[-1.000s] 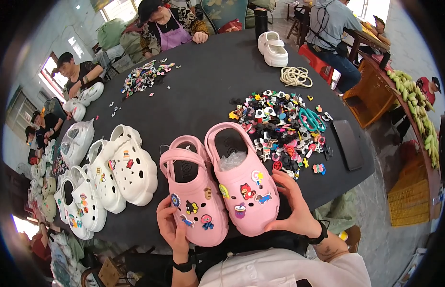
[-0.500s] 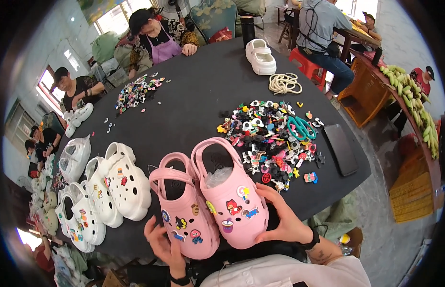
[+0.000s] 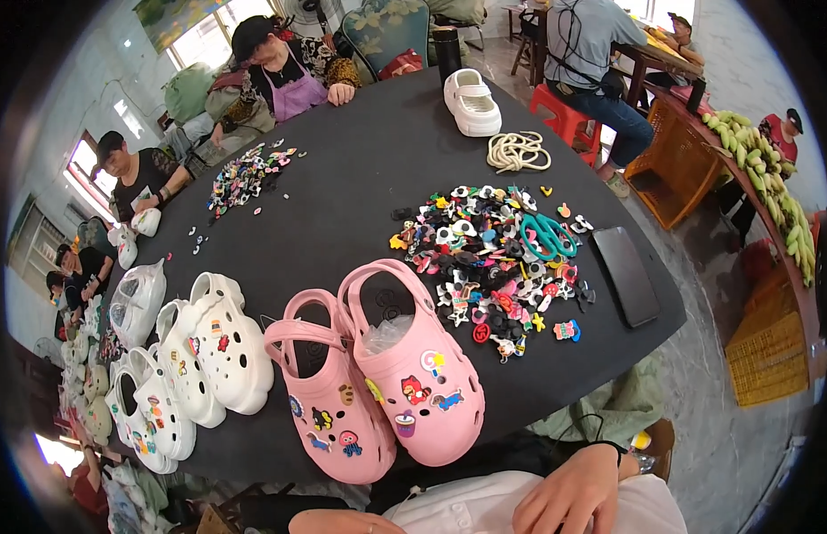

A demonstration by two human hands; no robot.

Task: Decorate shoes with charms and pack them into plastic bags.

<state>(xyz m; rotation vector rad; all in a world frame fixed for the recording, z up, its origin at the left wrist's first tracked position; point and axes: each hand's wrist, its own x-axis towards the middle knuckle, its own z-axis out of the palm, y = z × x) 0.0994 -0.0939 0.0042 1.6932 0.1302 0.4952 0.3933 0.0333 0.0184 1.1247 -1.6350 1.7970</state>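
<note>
Two pink clogs (image 3: 378,378) lie side by side at the near edge of the black counter (image 3: 342,187), the nearest things to both hands. The hands are off the counter, below its near edge. The right hand (image 3: 569,494) rests on the white cloth (image 3: 484,512) in the lap, fingers loosely curled and gripping nothing, just below and to the right of the right-hand clog's toe. Only a sliver of the left hand (image 3: 338,522) shows at the bottom rim of the view, below the left-hand clog; I cannot tell whether it is open or closed.

Each clog's long axis runs from the near edge toward the far side, slanting a little to the left. The rounded toes point at the person and the heel straps lie toward the middle of the counter. Small coloured charms sit on both toes, and clear plastic wrap is stuffed inside the right-hand clog.

No packages, labels or signs can be made out on the counter. To the right of the clogs lies a heap of loose charms (image 3: 493,258) with teal scissors (image 3: 547,233) on top. A black phone (image 3: 625,274) lies flat near the right edge. White clogs (image 3: 209,356) are lined up along the left edge.
</note>
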